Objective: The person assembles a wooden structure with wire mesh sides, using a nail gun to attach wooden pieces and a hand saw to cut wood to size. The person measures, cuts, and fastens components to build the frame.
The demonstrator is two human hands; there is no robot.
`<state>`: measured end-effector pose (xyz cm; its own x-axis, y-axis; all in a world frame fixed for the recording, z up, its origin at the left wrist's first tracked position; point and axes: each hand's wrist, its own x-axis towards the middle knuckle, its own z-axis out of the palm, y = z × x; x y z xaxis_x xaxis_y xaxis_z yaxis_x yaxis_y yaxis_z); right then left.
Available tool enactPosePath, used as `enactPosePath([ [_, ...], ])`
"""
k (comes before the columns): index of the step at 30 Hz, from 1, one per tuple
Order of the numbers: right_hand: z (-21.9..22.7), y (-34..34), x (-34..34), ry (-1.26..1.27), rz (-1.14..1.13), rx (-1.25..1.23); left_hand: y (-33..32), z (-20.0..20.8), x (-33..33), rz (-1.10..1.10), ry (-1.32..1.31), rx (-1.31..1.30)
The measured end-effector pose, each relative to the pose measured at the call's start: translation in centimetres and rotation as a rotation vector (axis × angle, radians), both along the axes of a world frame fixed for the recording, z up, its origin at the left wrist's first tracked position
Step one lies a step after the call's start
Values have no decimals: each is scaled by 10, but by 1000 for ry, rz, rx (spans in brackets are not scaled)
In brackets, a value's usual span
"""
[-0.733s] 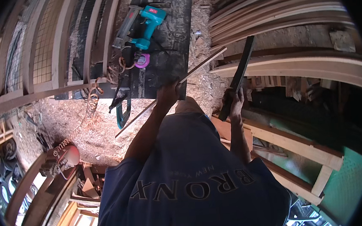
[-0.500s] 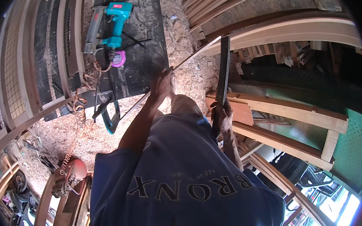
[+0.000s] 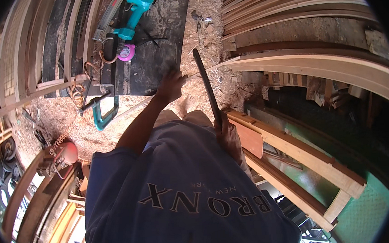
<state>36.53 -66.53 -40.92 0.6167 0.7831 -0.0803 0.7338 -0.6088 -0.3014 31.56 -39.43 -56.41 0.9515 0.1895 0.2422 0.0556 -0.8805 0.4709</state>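
My right hand (image 3: 226, 136) is wrapped round the grip of a handsaw (image 3: 206, 80), whose long dark blade points forward, almost edge-on. The blade crosses the line of a thin wood strip (image 3: 220, 66) to the right of my left hand; I cannot tell whether they touch. My left hand (image 3: 172, 85) closes over that strip at the near right corner of a black-topped bench (image 3: 169, 36). Its fingertips are partly in shadow. The strip runs on to the lower left, past a teal G-clamp (image 3: 99, 115) at the bench's near edge.
On the bench lie a teal nail gun (image 3: 136, 12), a pink tape measure (image 3: 126, 53) and a coiled orange air hose (image 3: 77, 90). Long boards (image 3: 295, 10) are stacked at the far right. A wooden frame (image 3: 297, 150) stands right of me. Sawdust (image 3: 210, 33) covers the floor.
My right hand has brought the saw leftward, nearer to my left hand, and its blade now leans left. My left hand stays on the strip. The view has shifted slightly.
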Motion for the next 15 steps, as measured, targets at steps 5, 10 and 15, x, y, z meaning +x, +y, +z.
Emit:
enactPosePath([
  [5, 9, -1, 23, -328, 266, -80, 2, 0, 8, -63, 203, 16],
  [10, 29, 17, 43, 603, -199, -200, -2, 2, 9, 0, 249, 21],
  [15, 44, 20, 47, 701, -218, -311, -9, 10, 9, 233, 301, -44],
])
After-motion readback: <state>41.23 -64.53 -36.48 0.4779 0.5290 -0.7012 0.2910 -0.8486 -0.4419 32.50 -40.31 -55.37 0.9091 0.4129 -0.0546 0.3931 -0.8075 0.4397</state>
